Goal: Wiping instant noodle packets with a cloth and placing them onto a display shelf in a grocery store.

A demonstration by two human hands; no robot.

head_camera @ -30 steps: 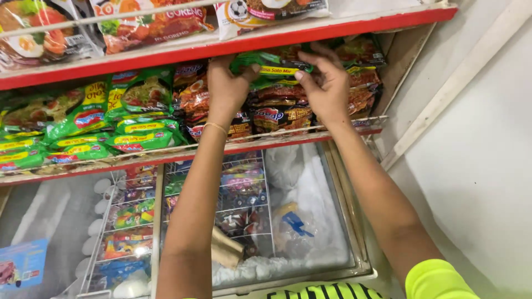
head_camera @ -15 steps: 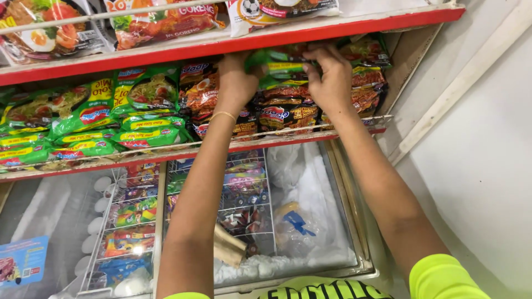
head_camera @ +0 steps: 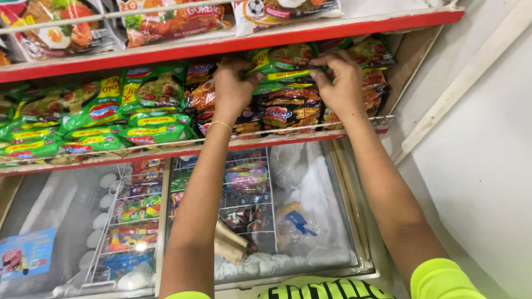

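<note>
I see my left hand (head_camera: 235, 88) and right hand (head_camera: 341, 83) both pinching the green noodle packet (head_camera: 282, 63) atop the dark stack (head_camera: 285, 108) on the red shelf (head_camera: 310, 135), gripped at either end so it sits square.

Bright, even light — freezer-lid glare

Green noodle packets (head_camera: 100, 119) at left — glass-topped freezer (head_camera: 310, 182) below, wire basket (head_camera: 130, 221) inside.
</note>
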